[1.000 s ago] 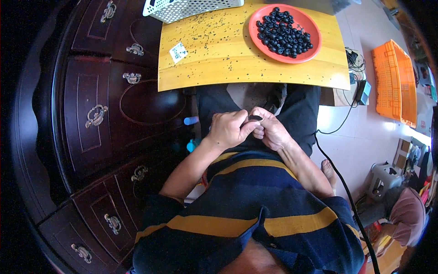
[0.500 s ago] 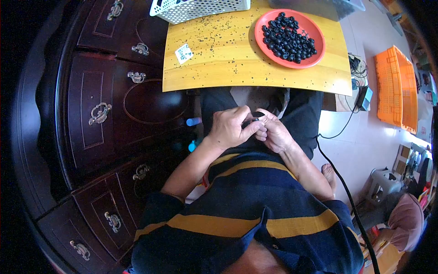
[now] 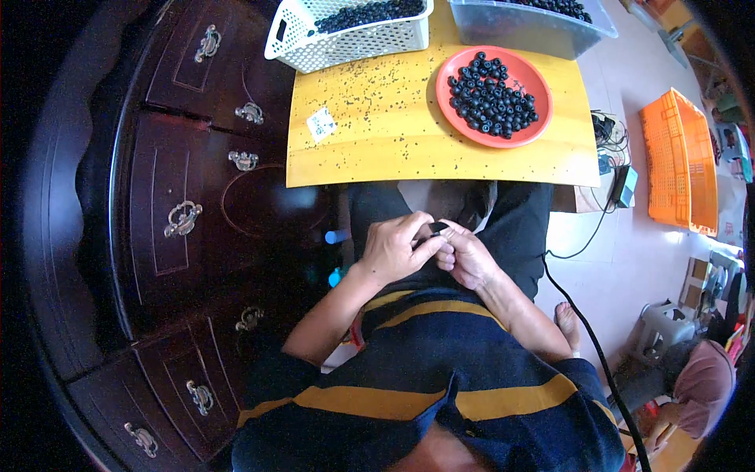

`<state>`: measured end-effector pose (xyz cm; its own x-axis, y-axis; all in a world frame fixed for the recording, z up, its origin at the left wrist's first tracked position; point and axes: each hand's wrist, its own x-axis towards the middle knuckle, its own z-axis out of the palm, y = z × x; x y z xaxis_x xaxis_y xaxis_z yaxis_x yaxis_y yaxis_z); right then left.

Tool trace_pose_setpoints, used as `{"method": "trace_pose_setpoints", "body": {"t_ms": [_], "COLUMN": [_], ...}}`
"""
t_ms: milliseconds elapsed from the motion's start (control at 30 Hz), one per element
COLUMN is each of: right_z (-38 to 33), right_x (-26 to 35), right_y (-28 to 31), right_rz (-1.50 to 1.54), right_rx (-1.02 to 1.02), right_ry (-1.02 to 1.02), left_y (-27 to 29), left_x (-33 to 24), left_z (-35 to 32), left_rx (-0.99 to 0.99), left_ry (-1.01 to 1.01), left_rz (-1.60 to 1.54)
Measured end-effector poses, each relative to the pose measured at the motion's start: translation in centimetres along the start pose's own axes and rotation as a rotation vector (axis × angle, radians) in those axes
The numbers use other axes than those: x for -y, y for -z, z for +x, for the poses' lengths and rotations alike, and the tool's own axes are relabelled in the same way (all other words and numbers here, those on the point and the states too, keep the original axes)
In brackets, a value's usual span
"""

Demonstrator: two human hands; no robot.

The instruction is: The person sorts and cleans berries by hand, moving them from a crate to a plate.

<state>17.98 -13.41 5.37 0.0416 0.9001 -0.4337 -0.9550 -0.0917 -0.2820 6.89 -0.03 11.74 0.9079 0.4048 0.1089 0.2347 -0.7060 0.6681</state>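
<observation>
Holding a small black piece [image 3: 438, 227] between left hand [image 3: 393, 250] and right hand [image 3: 472, 261], just above the lap in dark trousers [image 3: 525, 206]. Pinching it with the thumbs and fingers of these 2 hands, brought close together at the tips; cannot tell its full shape, partly hidden as it is by the fingers. Wearing a navy shirt [image 3: 393, 354] with yellow bands, with 2 bare forearms angled inward.

Facing a yellow desk [image 3: 385, 164], with both hands short of its near edge. On the desk, right of its middle: a round red plate [image 3: 531, 77], carrying a loose heap of small black rings [image 3: 494, 102]. Behind the plate, at the far side: a clear bin [image 3: 515, 38] with more dark bits inside. Farther left: a white basket [image 3: 354, 53] with holes in its walls, also holding dark bits [image 3: 366, 16]. Across the desk's left half: scattered black crumbs [image 3: 377, 93], near a small white paper [image 3: 321, 124].

To the left: a dark wooden dresser [image 3: 204, 197] with metal handles. On the floor to the right: an orange crate [image 3: 667, 161] and a grey stool [image 3: 664, 337], near another person [image 3: 702, 387] in a pinkish top.
</observation>
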Motion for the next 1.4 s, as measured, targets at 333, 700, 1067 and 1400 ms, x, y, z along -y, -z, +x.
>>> {"method": "trace_pose_setpoints", "body": {"t_ms": [333, 700, 1067, 1400], "right_z": [0.6, 0.5, 0.5, -0.1], "right_x": [-0.5, -0.1, -1.5, -0.9], "right_y": [1.4, 2.5, 2.6, 1.8], "right_rz": [-0.1, -0.057, -0.237, -0.306], "right_rx": [-0.275, -0.2, -0.113, -0.047], "right_ry": [0.018, 0.129, 0.072, 0.096], "left_y": [7.0, 15.4, -0.1, -1.0], "left_x": [0.6, -0.5, 0.3, 0.4], "left_z": [5.8, 15.5, -1.0, -1.7], "left_rx": [0.155, -0.321, 0.176, 0.098], "left_ry": [0.001, 0.095, 0.268, 0.221], "left_rz": [0.293, 0.322, -0.124, -0.113]}}
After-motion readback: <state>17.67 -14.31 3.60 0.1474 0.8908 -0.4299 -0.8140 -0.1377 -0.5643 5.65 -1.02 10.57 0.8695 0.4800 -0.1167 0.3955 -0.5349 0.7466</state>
